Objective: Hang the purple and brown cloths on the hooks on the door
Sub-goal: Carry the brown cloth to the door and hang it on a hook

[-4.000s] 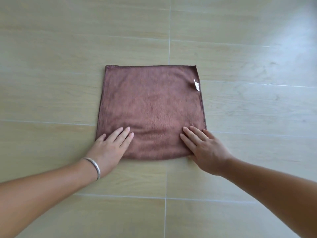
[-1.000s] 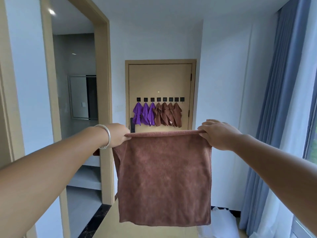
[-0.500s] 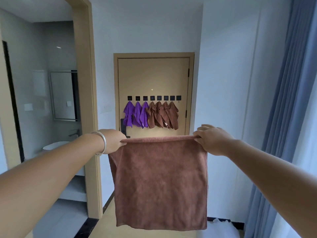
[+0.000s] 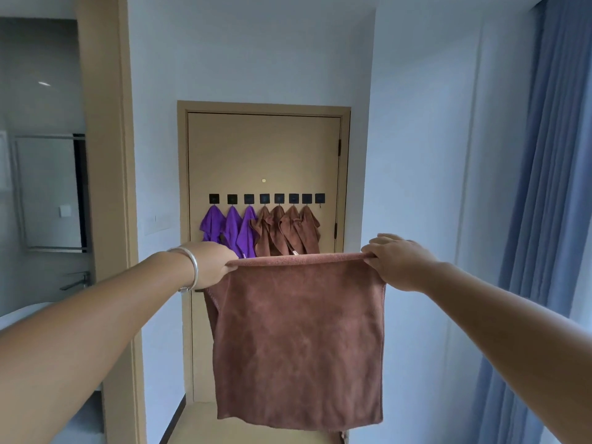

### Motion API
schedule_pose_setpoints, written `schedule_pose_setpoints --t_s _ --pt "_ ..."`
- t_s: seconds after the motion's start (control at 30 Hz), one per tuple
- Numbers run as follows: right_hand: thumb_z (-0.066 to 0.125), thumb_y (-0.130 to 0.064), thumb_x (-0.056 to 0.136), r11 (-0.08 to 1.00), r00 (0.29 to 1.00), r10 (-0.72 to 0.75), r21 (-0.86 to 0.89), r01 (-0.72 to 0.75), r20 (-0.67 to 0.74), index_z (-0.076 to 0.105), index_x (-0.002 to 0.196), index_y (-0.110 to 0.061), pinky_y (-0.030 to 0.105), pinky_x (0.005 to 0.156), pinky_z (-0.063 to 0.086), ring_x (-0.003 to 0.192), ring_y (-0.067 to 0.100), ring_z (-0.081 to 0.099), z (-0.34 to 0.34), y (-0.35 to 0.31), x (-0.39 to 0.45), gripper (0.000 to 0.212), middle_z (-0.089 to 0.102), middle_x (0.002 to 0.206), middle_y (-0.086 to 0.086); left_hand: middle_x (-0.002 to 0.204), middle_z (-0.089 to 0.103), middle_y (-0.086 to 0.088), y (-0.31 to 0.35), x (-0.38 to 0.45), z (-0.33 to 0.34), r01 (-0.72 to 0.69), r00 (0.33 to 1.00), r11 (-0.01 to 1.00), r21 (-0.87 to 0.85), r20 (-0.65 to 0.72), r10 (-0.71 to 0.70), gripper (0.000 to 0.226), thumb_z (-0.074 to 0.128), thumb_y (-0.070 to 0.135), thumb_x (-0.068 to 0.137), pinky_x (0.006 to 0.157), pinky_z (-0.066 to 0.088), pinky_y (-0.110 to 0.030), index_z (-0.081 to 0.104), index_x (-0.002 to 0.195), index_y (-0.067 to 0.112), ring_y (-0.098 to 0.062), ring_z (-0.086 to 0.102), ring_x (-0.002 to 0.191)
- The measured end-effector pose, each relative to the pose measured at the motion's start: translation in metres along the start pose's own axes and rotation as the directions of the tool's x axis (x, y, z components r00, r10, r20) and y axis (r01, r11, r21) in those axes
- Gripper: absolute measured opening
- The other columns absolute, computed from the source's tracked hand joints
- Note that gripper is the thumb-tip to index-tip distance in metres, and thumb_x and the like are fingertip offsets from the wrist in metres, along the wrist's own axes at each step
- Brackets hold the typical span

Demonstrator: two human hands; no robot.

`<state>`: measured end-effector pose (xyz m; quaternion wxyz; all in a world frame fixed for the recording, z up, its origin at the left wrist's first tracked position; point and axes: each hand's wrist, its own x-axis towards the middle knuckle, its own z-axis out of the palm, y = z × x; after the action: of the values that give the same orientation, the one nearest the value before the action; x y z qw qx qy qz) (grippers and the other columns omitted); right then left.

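Observation:
A brown cloth hangs flat in front of me, stretched by its top corners. My left hand pinches the left corner and my right hand grips the right one. Ahead stands a tan door with a row of black square hooks. Three purple cloths hang from the left hooks and several brown cloths from the hooks beside them. The rightmost hook is bare. The held cloth hides the door's lower part.
A tan door frame on the left opens into a bathroom with a mirror. White walls flank a narrow passage to the door. Blue curtains hang along the right side.
Four seconds ago the brown cloth lay flat on the floor under both hands. It is now lifted and held up, and the door has come closer and larger in view.

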<state>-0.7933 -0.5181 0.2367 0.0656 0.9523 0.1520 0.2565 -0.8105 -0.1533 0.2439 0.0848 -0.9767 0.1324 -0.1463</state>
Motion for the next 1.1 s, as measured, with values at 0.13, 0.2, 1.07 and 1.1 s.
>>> schedule_pose_setpoints --t_s 0.13,0.2,1.07,1.1 --pt "0.029 -0.041 0.102 1.0 0.999 0.006 -0.031 -0.005 0.035 0.055 0.124 -0.032 0.033 0.1 0.039 0.129 0.012 0.039 0.031 -0.006 0.031 0.036 0.055 0.122 -0.012 0.073 0.049 0.001 -0.024 0.039 0.031 -0.017 1.0 1.0 0.0 0.014 0.017 0.032 0.029 0.031 0.102 0.061 0.035 -0.028 0.046 0.077 0.02 -0.017 0.044 0.064" --pt "0.029 -0.041 0.102 0.999 0.998 -0.004 -0.041 0.006 0.064 0.053 0.126 -0.033 0.033 0.101 0.039 0.129 0.012 0.038 0.046 -0.008 0.043 0.036 0.054 0.123 -0.012 0.078 0.053 0.001 -0.033 0.056 0.048 -0.033 0.999 0.999 -0.001 0.028 0.033 0.029 0.03 0.032 0.102 0.064 0.039 -0.029 0.049 0.084 0.02 -0.017 0.049 0.068" --pt "0.03 -0.039 0.103 0.997 0.998 0.034 0.061 -0.037 0.048 0.058 0.124 -0.029 0.033 0.098 0.043 0.12 0.011 0.042 0.223 0.115 0.34 0.036 0.055 0.119 -0.008 0.076 0.051 0.002 -0.081 0.399 0.136 -0.001 0.996 1.0 0.005 0.094 0.0 0.032 0.031 0.03 0.104 0.061 0.037 -0.025 0.051 0.081 0.02 -0.013 0.045 0.066" --pt "0.029 -0.039 0.103 0.997 0.998 0.037 0.07 -0.041 0.058 0.058 0.123 -0.029 0.033 0.097 0.043 0.119 0.011 0.043 0.231 0.12 0.347 0.036 0.055 0.118 -0.008 0.073 0.048 0.003 -0.081 0.411 0.142 0.0 0.995 1.0 0.009 0.105 -0.001 0.032 0.031 0.03 0.104 0.059 0.034 -0.024 0.046 0.077 0.021 -0.013 0.042 0.063"
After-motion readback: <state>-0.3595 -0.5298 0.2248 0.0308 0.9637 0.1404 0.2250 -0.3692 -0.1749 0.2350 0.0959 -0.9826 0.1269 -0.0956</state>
